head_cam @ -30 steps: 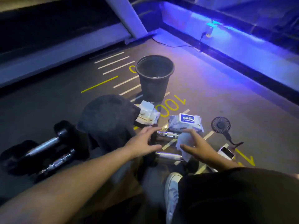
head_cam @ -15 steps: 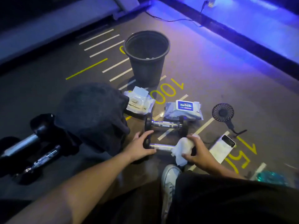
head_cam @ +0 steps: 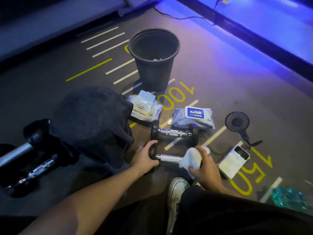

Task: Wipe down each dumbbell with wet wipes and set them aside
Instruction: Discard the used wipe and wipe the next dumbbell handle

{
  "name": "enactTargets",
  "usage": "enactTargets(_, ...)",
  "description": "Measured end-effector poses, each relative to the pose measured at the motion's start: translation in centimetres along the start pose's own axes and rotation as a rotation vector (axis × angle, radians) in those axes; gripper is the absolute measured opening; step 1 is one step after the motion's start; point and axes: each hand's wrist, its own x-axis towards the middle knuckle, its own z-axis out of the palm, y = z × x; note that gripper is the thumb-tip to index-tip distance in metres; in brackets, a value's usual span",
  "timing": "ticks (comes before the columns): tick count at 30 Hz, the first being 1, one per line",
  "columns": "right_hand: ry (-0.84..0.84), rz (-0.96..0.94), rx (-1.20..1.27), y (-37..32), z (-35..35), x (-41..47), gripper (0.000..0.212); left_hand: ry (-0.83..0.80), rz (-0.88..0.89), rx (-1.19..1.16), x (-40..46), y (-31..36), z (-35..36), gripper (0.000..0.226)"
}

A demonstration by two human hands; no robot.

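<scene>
Two small dumbbells lie side by side on the gym floor. My left hand (head_cam: 146, 156) grips the left black head of the near dumbbell (head_cam: 170, 157). My right hand (head_cam: 204, 164) holds a white wet wipe (head_cam: 190, 157) wrapped over that dumbbell's right end, which is hidden. The far dumbbell (head_cam: 174, 132) with its chrome handle lies just behind, untouched. Two wet wipe packs sit beyond: one with its lid open (head_cam: 144, 106), one with a blue label (head_cam: 194, 117). Larger dumbbells (head_cam: 25, 150) lie at the far left.
A black bin (head_cam: 153, 65) stands behind the packs with a wipe inside. A dark cloth heap (head_cam: 91, 122) lies left of my hands. A small fan (head_cam: 237, 122), a white power bank (head_cam: 232, 161) and a green bottle (head_cam: 288, 196) are at the right. My white shoe (head_cam: 176, 189) is below.
My hands came down from above the dumbbells onto the near one: the left took hold of its head and the right wrapped the wipe over its right end. The camera tilted downward.
</scene>
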Motion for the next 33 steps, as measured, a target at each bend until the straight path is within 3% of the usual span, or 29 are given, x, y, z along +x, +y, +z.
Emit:
enactTargets(7, 0.075, -0.025, 0.02, -0.8, -0.7, -1.0, 0.083, 0.026, 0.028, -0.032, -1.1, 0.3, -0.3, 0.08)
enactTargets(13, 0.145, -0.175, 0.011, -5.4, -6.8, -1.1, 0.076, 0.099, 0.146, -0.048, -2.6, 4.9, -5.2, 0.08)
enactTargets(24, 0.281, -0.432, -0.017, -23.9, -19.1, -1.3, 0.078, 0.44, 0.452, -0.133, -10.4, 14.4, -23.2, 0.08)
enactTargets(29, 0.283, -0.553, -0.02, -33.8, -19.6, -2.5, 0.08, 0.585, 0.493, -0.129, -14.8, 13.2, -31.9, 0.07)
enactTargets(33, 0.232, -0.615, -0.002, -38.9, -16.4, -3.5, 0.081, 0.668, 0.41, -0.12, -16.8, 8.9, -35.7, 0.071)
